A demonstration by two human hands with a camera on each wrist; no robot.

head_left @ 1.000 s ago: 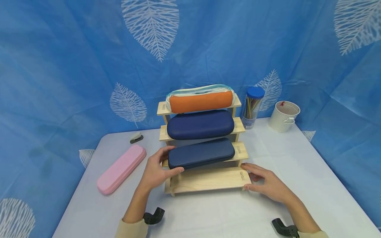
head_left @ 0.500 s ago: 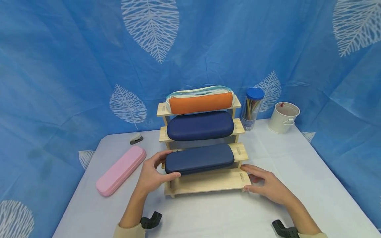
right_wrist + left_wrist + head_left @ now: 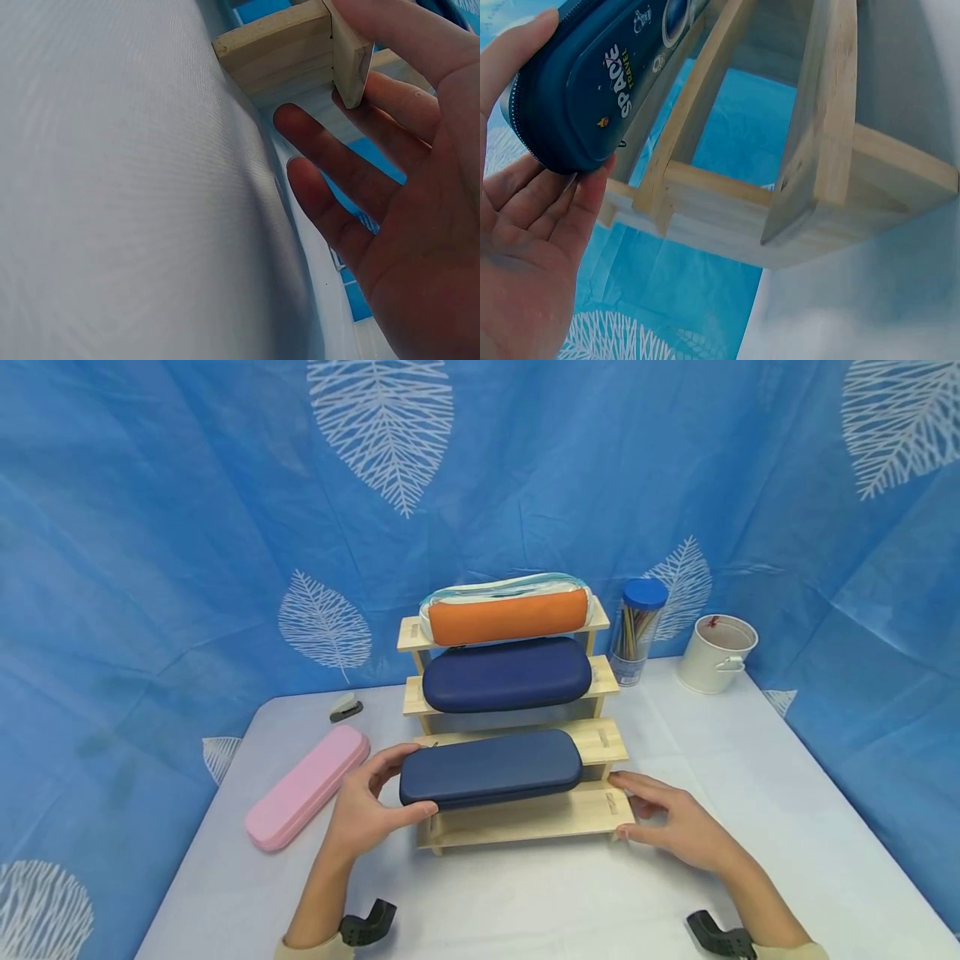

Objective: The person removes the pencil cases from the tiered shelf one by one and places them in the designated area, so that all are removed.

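Note:
My left hand grips the left end of a dark blue hard pencil case, thumb at the front and fingers behind. In the left wrist view, its other face carries "SPACE TRAVEL" lettering, and the case is raised off the boards of the wooden tiered rack. At the rack's lowest board, my right hand holds the right end between thumb and fingers. A navy pencil case lies one tier above the bare third board. On the top tier sits an orange and white pencil pouch.
A pink pencil case lies on the table left of the rack, with a small stapler behind it. Back right stand a blue-lidded clear jar of sticks and a white bucket. Blue leaf-print cloth hangs behind.
My left hand has drawn the dark blue pencil case off the third tier, toward me and slightly left. The right hand has stayed at the rack's lower right end.

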